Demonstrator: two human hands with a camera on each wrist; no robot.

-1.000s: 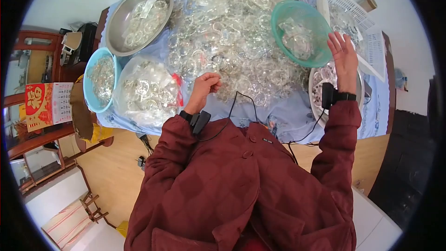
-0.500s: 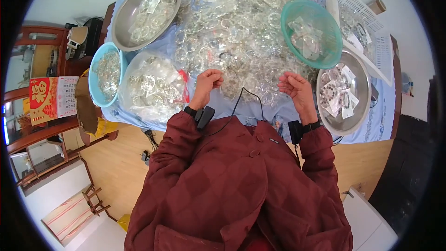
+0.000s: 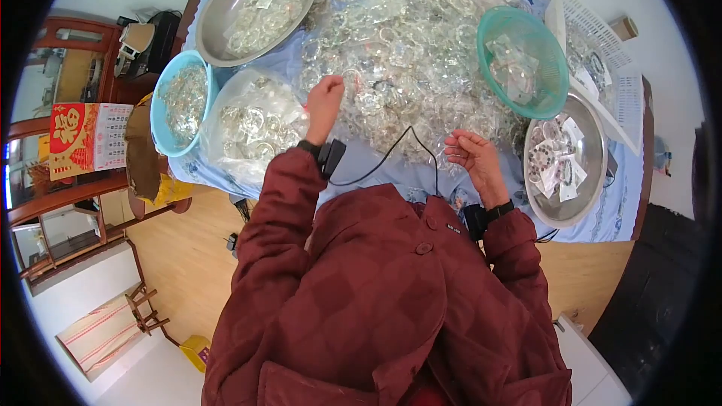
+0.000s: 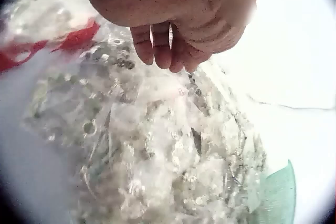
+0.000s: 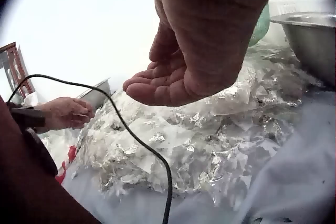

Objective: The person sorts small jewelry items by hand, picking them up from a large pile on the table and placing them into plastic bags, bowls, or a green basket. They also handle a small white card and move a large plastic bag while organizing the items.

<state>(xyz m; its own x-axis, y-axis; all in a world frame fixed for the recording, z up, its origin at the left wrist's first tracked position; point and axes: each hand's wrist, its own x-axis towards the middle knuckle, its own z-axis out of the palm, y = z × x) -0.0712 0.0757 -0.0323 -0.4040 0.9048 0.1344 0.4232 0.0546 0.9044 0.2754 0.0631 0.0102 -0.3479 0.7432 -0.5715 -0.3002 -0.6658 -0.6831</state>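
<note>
A broad heap of small clear plastic packets with bracelets and other jewellery (image 3: 398, 60) covers the middle of the table. My left hand (image 3: 325, 109) hovers at the heap's left edge, beside a large clear bag (image 3: 256, 124) of similar packets. Its fingers hang loosely bent, with nothing visible in them in the left wrist view. Over the heap's front right edge is my right hand (image 3: 479, 165), palm turned inward and fingers relaxed, holding nothing. To its right stands a steel basin (image 3: 595, 135) with bracelets and white tags inside.
A green basket (image 3: 561, 79) with packets sits behind the steel basin, next to a white plastic crate (image 3: 628, 98). At the left are another steel bowl (image 3: 213, 26) and a light blue basin (image 3: 160, 124). A black cable (image 3: 391, 146) loops between the wrists.
My right hand has come left from beside the green basket to the heap's front edge. My left hand has moved forward a little, along the large bag.
</note>
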